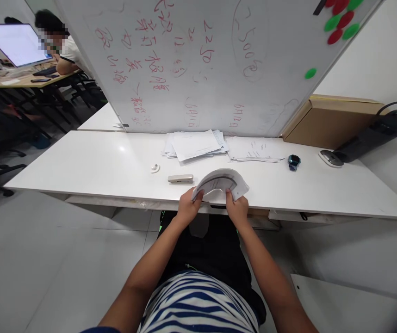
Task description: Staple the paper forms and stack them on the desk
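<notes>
Between my two hands is a bundle of paper sheets, bent upward into an arch over the table's front edge. My left hand pinches its left end, thumb on top. At the other end, my right hand grips it the same way. A light-coloured stapler lies just beyond my left hand. Farther back rests an untidy pile of papers, and to its right a flatter stack of sheets. The small white object left of the stapler looks like an earphone.
A whiteboard with red writing and magnets stands along the back of the white table. To the right are a dark watch, a computer mouse, a black bottle-like object and a cardboard box. A person sits at another desk, far left.
</notes>
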Available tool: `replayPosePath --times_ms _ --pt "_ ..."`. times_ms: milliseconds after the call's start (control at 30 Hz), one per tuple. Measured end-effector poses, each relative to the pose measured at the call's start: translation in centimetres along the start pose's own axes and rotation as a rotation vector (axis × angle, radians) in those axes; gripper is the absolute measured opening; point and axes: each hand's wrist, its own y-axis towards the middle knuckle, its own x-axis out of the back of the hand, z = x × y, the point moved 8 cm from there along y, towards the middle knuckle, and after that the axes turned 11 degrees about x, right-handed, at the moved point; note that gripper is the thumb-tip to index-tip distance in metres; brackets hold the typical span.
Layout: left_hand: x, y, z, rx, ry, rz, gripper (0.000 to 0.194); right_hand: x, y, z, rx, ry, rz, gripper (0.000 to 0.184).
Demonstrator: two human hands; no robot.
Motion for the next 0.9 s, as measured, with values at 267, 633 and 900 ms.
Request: replayPosePath --times_ms 267,633,900 --pt "6.6 0.4 -0.7 -0.04 -0.109 -0.202 0.043 3.3 -4.4 -1.8 -0.4 0.488 -0.052 0.046" --pt "6.8 5.6 2.9 -0.014 0.28 -0.125 0.046 3.2 -8.5 -2.3 -0.611 0.704 0.055 0.038" --pt "6.7 5.3 3.1 -0.001 0.238 -0.105 0.044 2.1 -7.5 -1.0 -0.589 0.714 0.131 0.036"
